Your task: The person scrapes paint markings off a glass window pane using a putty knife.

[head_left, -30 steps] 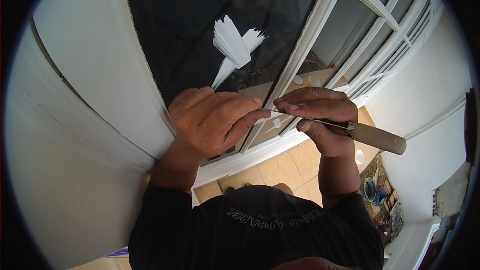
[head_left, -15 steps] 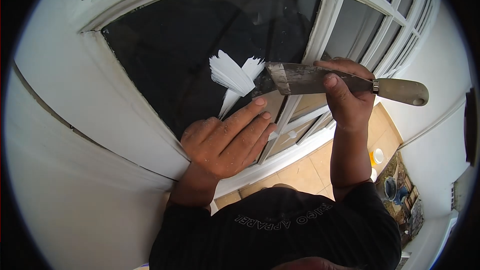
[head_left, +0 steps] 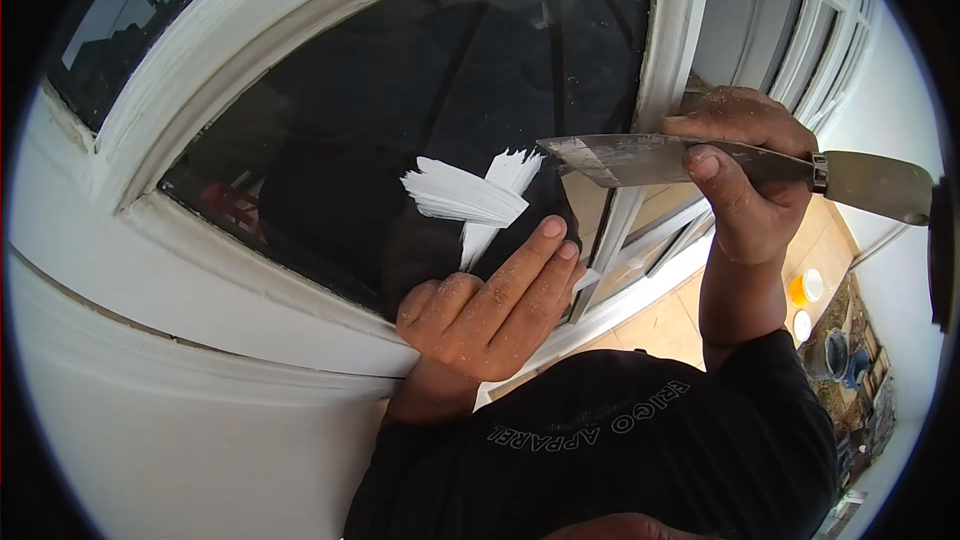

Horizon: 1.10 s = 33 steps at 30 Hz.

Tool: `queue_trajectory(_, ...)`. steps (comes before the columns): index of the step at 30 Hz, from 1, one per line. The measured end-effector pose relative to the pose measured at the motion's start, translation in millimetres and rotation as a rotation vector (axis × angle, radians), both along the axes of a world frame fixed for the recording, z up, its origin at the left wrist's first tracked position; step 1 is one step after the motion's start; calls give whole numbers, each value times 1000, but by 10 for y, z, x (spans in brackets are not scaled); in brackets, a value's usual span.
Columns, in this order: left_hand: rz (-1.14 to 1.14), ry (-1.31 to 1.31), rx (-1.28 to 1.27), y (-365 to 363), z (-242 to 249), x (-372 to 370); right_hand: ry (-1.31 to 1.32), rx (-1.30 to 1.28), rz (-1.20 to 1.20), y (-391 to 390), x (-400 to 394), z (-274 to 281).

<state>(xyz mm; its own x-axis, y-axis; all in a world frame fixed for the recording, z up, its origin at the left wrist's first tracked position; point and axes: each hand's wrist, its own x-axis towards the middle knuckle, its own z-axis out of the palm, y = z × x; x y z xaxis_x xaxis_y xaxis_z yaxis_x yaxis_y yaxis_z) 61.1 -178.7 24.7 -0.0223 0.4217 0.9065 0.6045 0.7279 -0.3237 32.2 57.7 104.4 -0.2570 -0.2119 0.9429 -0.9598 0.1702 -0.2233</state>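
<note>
My right hand [head_left: 745, 175] grips a putty knife [head_left: 625, 162] by its blade, thumb on the near side and fingers behind. The knife's greyish handle points right, beyond the hand. Its smeared blade edge is right at the upper end of two crossed white paint strokes [head_left: 465, 198] on a dark glass pane [head_left: 380, 110]. Below the strokes, my left hand [head_left: 490, 315] is held out with fingers stretched toward the upper right, overlapping the lower part of the pane. Nothing shows in it, and white specks dot its back.
White window frame [head_left: 675, 40] with narrower panes borders the glass on the right. A white panel [head_left: 230, 320] spans the lower left. On the tiled floor [head_left: 660, 325] stands a yellow tub [head_left: 803, 287] with a white lid, near a bucket [head_left: 829, 353] and debris.
The view has shifted and turned, so the window sits differently in it. The putty knife's blade is tilted more edge-on, still beside the white strokes. My left hand stays below them.
</note>
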Motion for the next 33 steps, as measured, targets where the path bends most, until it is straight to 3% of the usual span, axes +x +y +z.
queue_trajectory(3,9,7,-8,6,-17,-12,-155,-36,-66,-90,100,-1)
queue_trajectory(27,7,-14,-45,-38,-34,31,-38,-76,-63,-65,-1,-111)
queue_trajectory(33,6,-35,-30,-26,-29,48,-32,27,-61,-72,49,-41)
